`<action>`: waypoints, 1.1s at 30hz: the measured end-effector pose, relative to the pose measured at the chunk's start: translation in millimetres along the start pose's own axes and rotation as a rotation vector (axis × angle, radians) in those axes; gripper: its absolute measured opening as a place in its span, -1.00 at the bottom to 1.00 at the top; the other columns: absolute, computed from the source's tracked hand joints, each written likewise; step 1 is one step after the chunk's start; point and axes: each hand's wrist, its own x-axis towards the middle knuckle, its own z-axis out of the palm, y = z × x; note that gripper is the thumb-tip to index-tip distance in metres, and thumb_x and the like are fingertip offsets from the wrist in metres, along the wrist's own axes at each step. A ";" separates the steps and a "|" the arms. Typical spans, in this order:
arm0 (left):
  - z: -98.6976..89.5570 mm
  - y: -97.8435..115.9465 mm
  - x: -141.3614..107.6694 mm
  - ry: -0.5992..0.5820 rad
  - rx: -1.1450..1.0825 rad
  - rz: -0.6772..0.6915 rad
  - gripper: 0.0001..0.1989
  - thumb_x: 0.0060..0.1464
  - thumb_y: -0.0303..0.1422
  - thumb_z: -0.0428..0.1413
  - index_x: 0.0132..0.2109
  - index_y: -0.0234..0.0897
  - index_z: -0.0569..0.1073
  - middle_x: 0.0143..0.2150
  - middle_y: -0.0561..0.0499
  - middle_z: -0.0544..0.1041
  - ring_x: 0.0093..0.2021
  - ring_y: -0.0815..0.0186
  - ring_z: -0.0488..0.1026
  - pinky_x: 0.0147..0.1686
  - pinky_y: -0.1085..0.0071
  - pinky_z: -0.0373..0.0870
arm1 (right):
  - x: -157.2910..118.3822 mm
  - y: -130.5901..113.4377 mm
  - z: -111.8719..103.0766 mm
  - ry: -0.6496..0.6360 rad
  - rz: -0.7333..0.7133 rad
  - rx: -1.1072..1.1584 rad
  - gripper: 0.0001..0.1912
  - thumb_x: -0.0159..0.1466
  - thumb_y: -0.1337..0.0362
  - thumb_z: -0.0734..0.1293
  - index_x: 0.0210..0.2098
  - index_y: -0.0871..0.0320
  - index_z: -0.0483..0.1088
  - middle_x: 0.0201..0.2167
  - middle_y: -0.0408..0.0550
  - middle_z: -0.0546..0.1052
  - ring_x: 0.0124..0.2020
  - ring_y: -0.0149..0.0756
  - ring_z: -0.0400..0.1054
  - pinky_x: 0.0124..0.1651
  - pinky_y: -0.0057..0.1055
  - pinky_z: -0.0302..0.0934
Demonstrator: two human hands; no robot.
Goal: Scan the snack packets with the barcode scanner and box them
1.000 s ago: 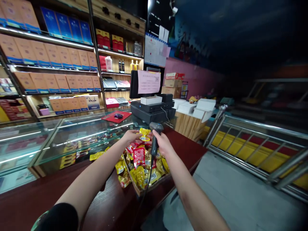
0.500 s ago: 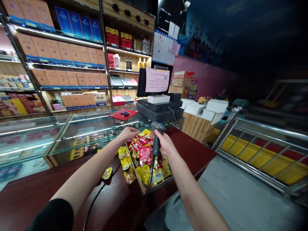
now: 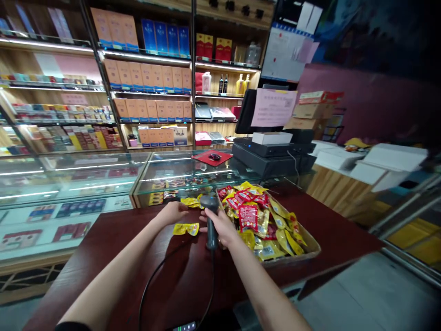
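My right hand (image 3: 223,228) is closed around the handle of a dark grey barcode scanner (image 3: 211,236), held upright left of the box, its cable trailing down over the counter. My left hand (image 3: 174,213) reaches in from the left, fingers a little apart, with nothing visible in it. Close to its fingertips lie a yellow snack packet (image 3: 186,229) and, farther back, more yellow packaging (image 3: 191,202) partly behind the scanner head. On the right, a shallow cardboard box (image 3: 312,250) is heaped with red and yellow snack packets (image 3: 248,217).
The dark red counter (image 3: 131,257) meets a glass display case (image 3: 165,184) at the back. A monitor (image 3: 248,112) stands on a black cash drawer (image 3: 265,161) behind the box. A mouse (image 3: 214,156) rests on a red pad. A lit device (image 3: 186,326) sits at the bottom edge.
The view has turned left, so the box appears farther right. Both hands have moved from over the box to its left side, the scanner still in my right hand.
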 end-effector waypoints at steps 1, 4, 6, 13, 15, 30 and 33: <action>3.7 -6.0 -8.5 0.036 0.053 -0.043 -0.71 0.03 -0.26 0.10 -0.16 -0.27 0.58 -0.18 -0.09 0.60 -0.16 0.20 0.52 -0.15 0.43 0.34 | 1.8 9.6 2.9 0.015 0.010 -0.024 -0.68 0.09 0.16 0.42 -0.22 0.15 0.35 -0.18 0.01 0.50 -0.17 -0.17 0.46 -0.45 -0.34 0.45; 16.1 -18.2 -34.8 0.132 0.225 -0.238 -0.65 0.07 -0.15 0.04 -0.22 -0.32 0.56 -0.20 -0.24 0.58 -0.16 0.07 0.52 -0.18 0.31 0.35 | 8.2 33.0 6.5 0.088 0.012 -0.118 -0.70 0.09 0.14 0.41 -0.26 0.15 0.34 -0.31 -0.07 0.48 -0.31 -0.25 0.46 -0.47 -0.36 0.42; 25.3 -22.6 -50.3 0.146 0.256 -0.374 -0.55 0.08 -0.05 -0.01 -0.23 -0.35 0.54 -0.21 -0.32 0.57 -0.17 0.00 0.52 -0.22 0.26 0.36 | 13.8 42.8 6.8 0.126 0.018 -0.171 -0.72 0.11 0.12 0.40 -0.31 0.15 0.33 -0.45 -0.16 0.43 -0.46 -0.35 0.41 -0.48 -0.39 0.40; 55.5 -25.7 -66.3 0.101 0.073 -0.493 -0.43 0.04 0.10 -0.08 -0.29 -0.34 0.51 -0.17 -0.39 0.55 -0.11 -0.10 0.50 -0.22 0.24 0.33 | 35.0 56.4 10.5 0.121 0.098 -0.195 -0.72 0.10 0.13 0.41 -0.34 0.18 0.33 -0.55 -0.21 0.36 -0.58 -0.42 0.33 -0.51 -0.41 0.37; 61.8 -29.6 -62.7 0.136 0.023 -0.493 -0.52 0.01 0.05 0.01 -0.30 -0.33 0.49 -0.19 -0.37 0.56 -0.11 -0.08 0.50 -0.24 0.27 0.33 | 36.7 59.4 11.6 0.109 0.118 -0.179 -0.72 0.10 0.14 0.42 -0.32 0.18 0.33 -0.54 -0.20 0.38 -0.55 -0.39 0.36 -0.50 -0.40 0.38; 59.2 -28.1 -53.7 0.131 -1.493 -0.461 -0.70 -0.12 -0.40 0.31 -0.21 -0.43 0.48 -0.28 -0.23 0.59 -0.36 0.19 0.57 -0.36 0.35 0.51 | 0.6 65.4 18.8 -0.031 0.139 -0.067 -0.68 0.14 0.15 0.39 -0.18 0.18 0.35 -0.23 0.01 0.51 -0.30 -0.27 0.47 -0.43 -0.39 0.44; 47.5 -24.9 -55.6 0.134 -1.513 -0.412 -0.68 -0.17 -0.43 0.33 -0.21 -0.44 0.51 -0.24 -0.22 0.59 -0.32 0.19 0.57 -0.31 0.33 0.52 | -7.0 57.4 17.7 -0.049 0.014 -0.126 -0.60 0.13 0.08 0.39 -0.11 0.13 0.31 -0.23 -0.03 0.51 -0.32 -0.27 0.47 -0.45 -0.39 0.44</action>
